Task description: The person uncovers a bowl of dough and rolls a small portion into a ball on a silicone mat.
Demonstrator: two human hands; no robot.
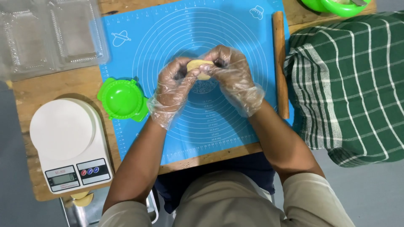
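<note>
Head view: the left hand [174, 86] and the right hand [231, 75], both in clear plastic gloves, have their fingers [210, 56] closed narrowly around one piece of dough [199, 67], held just above the centre of the blue mat [139, 29] on the tabletop [54, 86]. The green press [123, 99] lies at 9 o'clock from the hands, the scale [67, 145] at 8 o'clock, the rolling pin [280, 63] at 3 o'clock and the clear trays [46, 35] at 10 o'clock. Judged risk: uneven pinching could tear the dough, or the loose gloves could stick to it.
</note>
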